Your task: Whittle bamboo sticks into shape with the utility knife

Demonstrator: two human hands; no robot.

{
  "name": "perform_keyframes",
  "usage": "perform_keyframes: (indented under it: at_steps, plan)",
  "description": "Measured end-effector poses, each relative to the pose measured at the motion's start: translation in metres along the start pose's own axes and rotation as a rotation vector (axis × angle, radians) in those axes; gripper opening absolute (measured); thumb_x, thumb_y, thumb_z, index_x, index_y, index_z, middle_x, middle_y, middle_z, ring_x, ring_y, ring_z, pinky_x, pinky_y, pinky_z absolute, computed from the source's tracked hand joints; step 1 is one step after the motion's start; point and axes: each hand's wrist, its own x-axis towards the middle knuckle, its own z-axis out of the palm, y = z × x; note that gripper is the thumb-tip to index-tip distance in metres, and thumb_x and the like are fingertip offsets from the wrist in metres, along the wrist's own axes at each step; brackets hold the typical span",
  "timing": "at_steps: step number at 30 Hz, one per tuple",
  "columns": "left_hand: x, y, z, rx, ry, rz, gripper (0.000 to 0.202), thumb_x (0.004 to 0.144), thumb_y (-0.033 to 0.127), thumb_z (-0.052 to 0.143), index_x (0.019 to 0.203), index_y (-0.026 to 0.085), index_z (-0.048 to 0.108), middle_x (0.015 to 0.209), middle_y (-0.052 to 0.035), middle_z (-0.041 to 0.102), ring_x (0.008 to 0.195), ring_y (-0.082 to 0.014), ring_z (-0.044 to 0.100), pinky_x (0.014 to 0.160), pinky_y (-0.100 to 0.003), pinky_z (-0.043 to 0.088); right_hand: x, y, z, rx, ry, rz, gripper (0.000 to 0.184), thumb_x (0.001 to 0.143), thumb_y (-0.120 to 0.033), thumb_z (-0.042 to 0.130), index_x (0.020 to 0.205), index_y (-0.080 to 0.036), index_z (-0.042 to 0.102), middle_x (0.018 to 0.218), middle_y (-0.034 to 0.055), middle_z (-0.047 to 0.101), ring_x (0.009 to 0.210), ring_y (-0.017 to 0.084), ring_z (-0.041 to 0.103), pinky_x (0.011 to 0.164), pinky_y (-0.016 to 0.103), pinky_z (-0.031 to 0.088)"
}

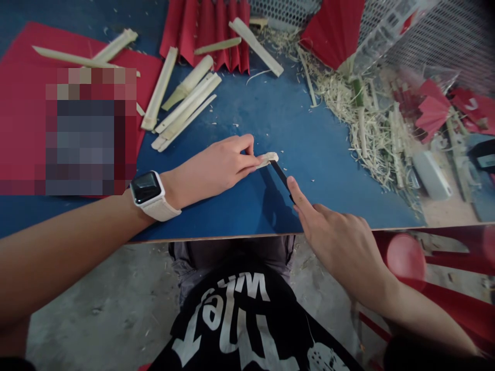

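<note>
The blue table (270, 118) carries the whole job, its near edge running just under both wrists. Red paper sheets (23, 103) cover its far left, folded red paper fans (209, 31) lie at the far middle, and a pile of bamboo shavings (348, 108) spreads along the right side beside a wire mesh basket (444, 36). A cluster of split bamboo strips (181, 108) rests left of centre, well apart from the hands.

The main risk is the blade slipping. The dark knife blade (281, 175) meets the small bamboo piece (268, 159) right at the left fingertips, so a sudden give in the wood could run the edge into those fingers. The piece is short and held only at its end, so it could also twist or skid on the smooth table top. Loose shavings under it would make that likelier.

The left hand (216, 167), with a smartwatch (149, 193) on its wrist, is closed in a pinch on the bamboo piece, thumb and forefinger gripping its near end and pressing it to the table near the centre. The right hand (340, 242) is curled around the knife, forefinger stretched along the blade's back; the handle is hidden in the palm.
</note>
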Motion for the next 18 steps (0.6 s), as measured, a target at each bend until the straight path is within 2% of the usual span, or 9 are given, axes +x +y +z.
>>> perform_keyframes:
  at_steps: [4, 10, 18]
  plan:
    - [-0.0009, -0.0007, -0.0003, 0.008, 0.007, 0.013, 0.045, 0.121, 0.038, 0.042, 0.115, 0.018, 0.081, 0.116, -0.0117, 0.068, 0.098, -0.0223, 0.066, 0.090, -0.039, 0.055, -0.0008, -0.0004, 0.0002, -0.007, 0.018, -0.014, 0.095, 0.087, 0.000, 0.062, 0.178, -0.016, 0.043, 0.055, -0.0082, 0.047, 0.040, 0.009, 0.034, 0.049, 0.025, 0.011]
    - [-0.0001, 0.0009, -0.0008, 0.020, -0.009, 0.006, 0.046, 0.121, 0.036, 0.042, 0.112, 0.016, 0.082, 0.115, -0.0117, 0.068, 0.095, -0.0216, 0.065, 0.090, -0.039, 0.055, -0.0030, 0.0000, 0.0011, 0.022, 0.052, -0.040, 0.090, 0.089, 0.001, 0.060, 0.177, -0.012, 0.046, 0.057, -0.0066, 0.050, 0.041, 0.009, 0.035, 0.049, 0.025, 0.014]
    - [0.0006, 0.0039, -0.0032, 0.024, -0.025, 0.001, 0.046, 0.121, 0.034, 0.040, 0.110, 0.015, 0.081, 0.115, -0.0126, 0.068, 0.099, -0.0217, 0.066, 0.092, -0.039, 0.055, -0.0021, 0.0008, 0.0035, 0.031, 0.043, -0.024, 0.091, 0.090, 0.001, 0.058, 0.178, -0.016, 0.044, 0.055, -0.0077, 0.048, 0.041, 0.009, 0.033, 0.049, 0.024, 0.013]
